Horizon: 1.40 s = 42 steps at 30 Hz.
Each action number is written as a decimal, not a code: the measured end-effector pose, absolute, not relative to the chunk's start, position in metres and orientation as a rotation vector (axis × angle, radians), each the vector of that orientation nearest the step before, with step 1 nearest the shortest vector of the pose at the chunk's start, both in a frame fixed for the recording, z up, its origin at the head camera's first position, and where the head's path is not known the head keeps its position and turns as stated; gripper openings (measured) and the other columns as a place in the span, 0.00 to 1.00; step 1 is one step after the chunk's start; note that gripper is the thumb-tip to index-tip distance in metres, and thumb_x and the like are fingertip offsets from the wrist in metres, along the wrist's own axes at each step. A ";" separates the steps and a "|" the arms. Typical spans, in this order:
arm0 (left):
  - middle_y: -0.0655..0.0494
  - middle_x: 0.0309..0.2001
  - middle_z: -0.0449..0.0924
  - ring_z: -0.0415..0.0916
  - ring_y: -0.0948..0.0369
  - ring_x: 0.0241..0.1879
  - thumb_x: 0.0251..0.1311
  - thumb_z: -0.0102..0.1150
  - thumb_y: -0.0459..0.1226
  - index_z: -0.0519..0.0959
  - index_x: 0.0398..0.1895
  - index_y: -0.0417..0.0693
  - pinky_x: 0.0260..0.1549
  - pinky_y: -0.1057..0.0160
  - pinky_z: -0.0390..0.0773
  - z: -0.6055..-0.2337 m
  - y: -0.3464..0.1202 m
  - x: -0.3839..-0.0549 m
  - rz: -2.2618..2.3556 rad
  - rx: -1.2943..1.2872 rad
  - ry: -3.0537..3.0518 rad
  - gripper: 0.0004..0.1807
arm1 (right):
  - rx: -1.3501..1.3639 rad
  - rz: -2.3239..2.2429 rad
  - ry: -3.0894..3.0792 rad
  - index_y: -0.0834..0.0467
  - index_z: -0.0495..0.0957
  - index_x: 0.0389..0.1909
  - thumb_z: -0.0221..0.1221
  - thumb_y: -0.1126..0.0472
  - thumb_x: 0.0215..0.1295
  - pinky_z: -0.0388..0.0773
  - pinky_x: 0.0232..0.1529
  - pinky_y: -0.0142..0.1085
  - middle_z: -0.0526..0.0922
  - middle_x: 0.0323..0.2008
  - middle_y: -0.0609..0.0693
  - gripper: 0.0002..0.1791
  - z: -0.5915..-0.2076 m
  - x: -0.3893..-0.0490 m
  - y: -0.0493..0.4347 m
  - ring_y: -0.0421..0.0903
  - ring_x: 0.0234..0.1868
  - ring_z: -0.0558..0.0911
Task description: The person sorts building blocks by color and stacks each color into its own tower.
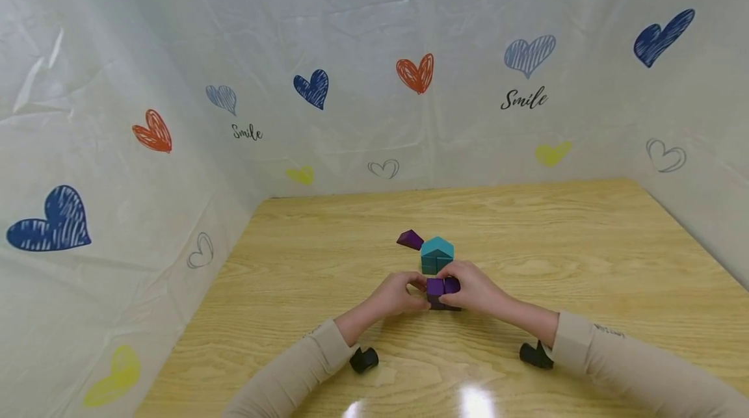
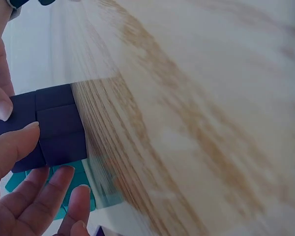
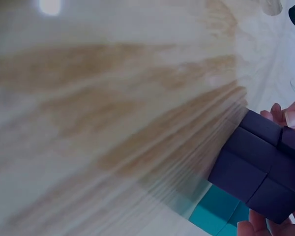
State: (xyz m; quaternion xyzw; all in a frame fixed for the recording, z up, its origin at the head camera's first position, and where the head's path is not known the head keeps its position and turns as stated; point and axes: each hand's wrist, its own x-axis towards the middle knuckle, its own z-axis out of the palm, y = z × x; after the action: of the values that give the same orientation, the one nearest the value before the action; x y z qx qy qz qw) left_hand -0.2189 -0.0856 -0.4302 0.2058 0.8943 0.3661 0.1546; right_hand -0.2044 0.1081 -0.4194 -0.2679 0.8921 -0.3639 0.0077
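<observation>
A compact stack of purple blocks [image 1: 435,288] stands on the table between my hands. My left hand [image 1: 401,294] holds its left side; in the left wrist view the thumb lies on the front face and the fingers reach behind. From the right, my right hand [image 1: 475,289] pinches an upper purple block [image 1: 451,285], thumb in front and fingers behind. Its palm hides part of the stack. In the right wrist view, seams divide the purple blocks [image 3: 258,162] into several pieces. Just behind stands a teal block stack [image 1: 430,264] topped by a teal peaked block [image 1: 437,248].
A loose purple wedge-shaped block [image 1: 411,240] lies at the back left of the teal stack. The wood-grain table [image 1: 328,242] meets a white sheet [image 1: 351,132] printed with hearts. Black wrist cameras hang under both sleeves, one the left camera [image 1: 365,360].
</observation>
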 end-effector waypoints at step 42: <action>0.52 0.42 0.81 0.71 0.67 0.24 0.46 0.69 0.38 0.79 0.47 0.44 0.25 0.70 0.72 -0.431 -0.083 -0.218 1.123 0.558 2.602 0.22 | -0.750 -1.021 2.730 0.66 0.79 0.35 0.68 0.65 0.45 0.72 0.32 0.34 0.81 0.32 0.51 0.15 -0.406 -0.206 0.132 0.46 0.31 0.75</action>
State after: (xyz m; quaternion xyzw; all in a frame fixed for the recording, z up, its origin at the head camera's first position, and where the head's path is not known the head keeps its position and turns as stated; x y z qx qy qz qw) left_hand -0.2184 -0.0827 -0.4312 0.1916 0.8937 0.3856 0.1263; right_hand -0.2064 0.1323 -0.4064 -0.2487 0.9051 -0.3385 0.0656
